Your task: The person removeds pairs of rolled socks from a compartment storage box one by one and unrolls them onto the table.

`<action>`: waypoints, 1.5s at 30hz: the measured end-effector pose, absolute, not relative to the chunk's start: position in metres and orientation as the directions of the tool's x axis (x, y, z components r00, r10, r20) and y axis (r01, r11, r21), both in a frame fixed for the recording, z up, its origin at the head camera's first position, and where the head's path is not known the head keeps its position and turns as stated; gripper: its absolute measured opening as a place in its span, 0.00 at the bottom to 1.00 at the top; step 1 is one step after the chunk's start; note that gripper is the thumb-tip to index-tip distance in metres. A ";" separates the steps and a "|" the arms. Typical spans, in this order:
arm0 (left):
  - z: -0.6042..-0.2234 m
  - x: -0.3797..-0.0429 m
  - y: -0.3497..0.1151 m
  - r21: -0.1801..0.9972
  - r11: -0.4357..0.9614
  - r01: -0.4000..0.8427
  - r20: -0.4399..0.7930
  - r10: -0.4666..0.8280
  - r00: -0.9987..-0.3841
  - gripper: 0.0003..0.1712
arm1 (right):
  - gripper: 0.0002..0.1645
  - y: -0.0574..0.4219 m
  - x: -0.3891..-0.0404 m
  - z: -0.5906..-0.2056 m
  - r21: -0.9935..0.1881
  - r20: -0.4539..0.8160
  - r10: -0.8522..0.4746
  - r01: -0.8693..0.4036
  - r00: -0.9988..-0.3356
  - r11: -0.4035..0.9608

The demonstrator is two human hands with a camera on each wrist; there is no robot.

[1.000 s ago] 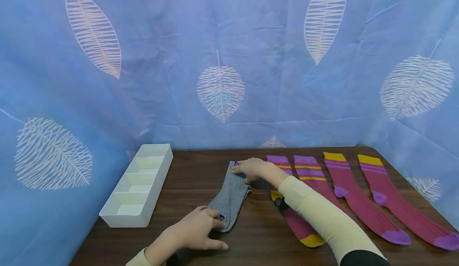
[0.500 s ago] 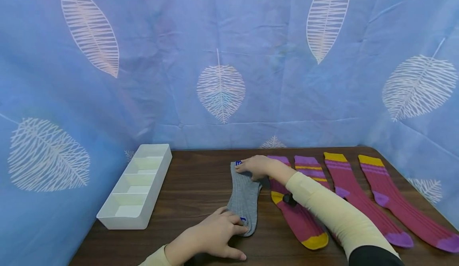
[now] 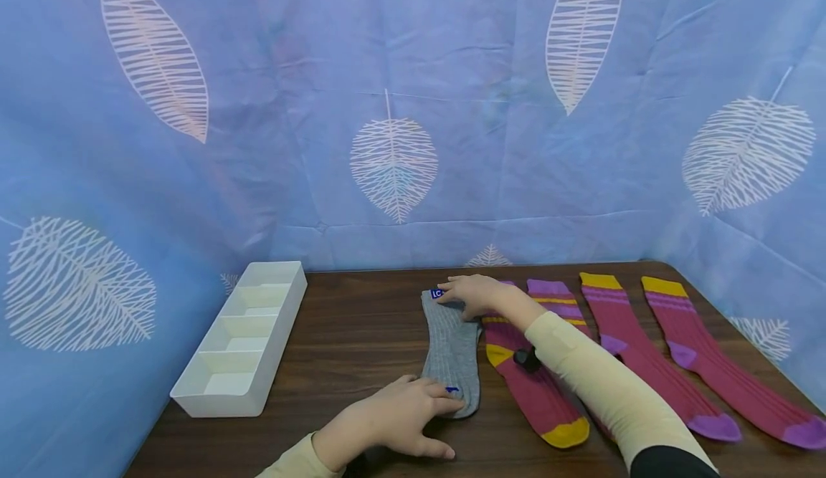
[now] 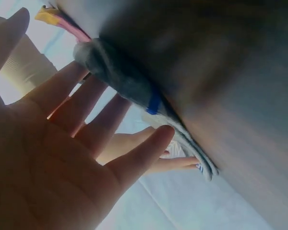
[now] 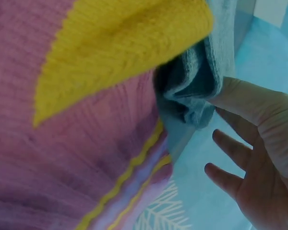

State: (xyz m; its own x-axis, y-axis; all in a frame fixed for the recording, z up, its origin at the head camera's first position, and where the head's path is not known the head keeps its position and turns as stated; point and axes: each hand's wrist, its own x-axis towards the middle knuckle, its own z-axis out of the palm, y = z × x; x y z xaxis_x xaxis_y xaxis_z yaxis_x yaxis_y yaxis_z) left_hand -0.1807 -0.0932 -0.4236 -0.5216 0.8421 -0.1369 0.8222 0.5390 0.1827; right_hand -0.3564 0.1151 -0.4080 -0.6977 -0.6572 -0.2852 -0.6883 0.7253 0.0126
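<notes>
Grey ribbed socks (image 3: 452, 342) with blue lettering lie on the wooden table, one on the other, toes toward me. The left hand (image 3: 403, 419) rests at their toe end; in the left wrist view its extended fingers (image 4: 98, 127) touch the fabric. At the cuff end, the right hand (image 3: 479, 297) reaches across from the right. Seen from the right wrist, its thumb touches the folded grey fabric (image 5: 197, 72) while the other fingers hang relaxed. Just right of the grey socks lies a magenta sock (image 3: 532, 392) with yellow heel and toe, partly under the right forearm.
A white divided box (image 3: 248, 356) stands at the table's left. Another magenta sock with a purple striped cuff (image 3: 548, 288) is partly hidden by the right arm. Farther right lie two magenta socks with yellow cuffs (image 3: 599, 281) and purple toes. Blue leaf-patterned cloth (image 3: 290, 141) hangs behind.
Both hands have moved to the right with the grey socks, bringing them beside the magenta socks. The grey socks have turned from slanting to nearly straight.
</notes>
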 end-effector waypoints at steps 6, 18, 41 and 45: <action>-0.424 -0.179 -0.096 0.285 0.492 0.823 -0.170 0.871 -0.462 0.38 | 0.36 0.126 -0.357 -0.410 -0.097 -0.307 -0.626 -0.631 -0.717 0.770; -0.424 -0.180 -0.095 0.232 0.486 0.843 -0.206 0.871 -0.445 0.35 | 0.36 0.127 -0.356 -0.407 -0.083 -0.295 -0.641 -0.650 -0.708 0.756; -0.415 -0.170 -0.094 0.210 0.495 0.843 -0.148 0.869 -0.473 0.44 | 0.42 0.125 -0.344 -0.394 0.162 -0.126 -0.676 -0.687 -0.726 0.708; -0.412 -0.169 -0.097 0.197 0.507 0.839 -0.139 0.862 -0.488 0.44 | 0.42 0.122 -0.346 -0.390 0.179 -0.096 -0.682 -0.687 -0.725 0.705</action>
